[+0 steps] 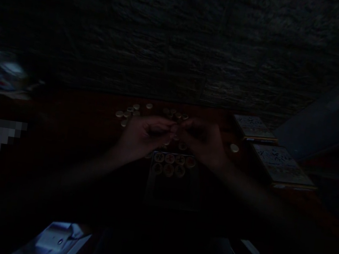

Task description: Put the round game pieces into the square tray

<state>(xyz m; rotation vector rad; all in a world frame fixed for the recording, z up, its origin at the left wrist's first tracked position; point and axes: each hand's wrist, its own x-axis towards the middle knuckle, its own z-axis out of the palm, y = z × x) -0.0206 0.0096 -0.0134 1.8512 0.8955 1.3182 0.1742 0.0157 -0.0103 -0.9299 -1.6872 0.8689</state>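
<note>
In dim light my left hand [139, 137] and my right hand [206, 142] meet above the middle of the table, thumbs and fingertips pinched together. Whatever sits between the fingertips is too dark and small to make out. Just below them lies a dark shallow tray [173, 192]. Its far part carries round Chinese chess pieces [168, 169] in two rows, marked with characters. A few more pieces [182, 145] show partly under my hands.
Loose pieces [127, 114] cluster left of my hands, others [173, 112] behind them. One piece [234, 148] lies right, near two flat printed boxes [282, 164]. A stone-like wall [180, 48] rises behind the wooden table [73, 113]. Clear plastic packaging [6, 72] stands far left.
</note>
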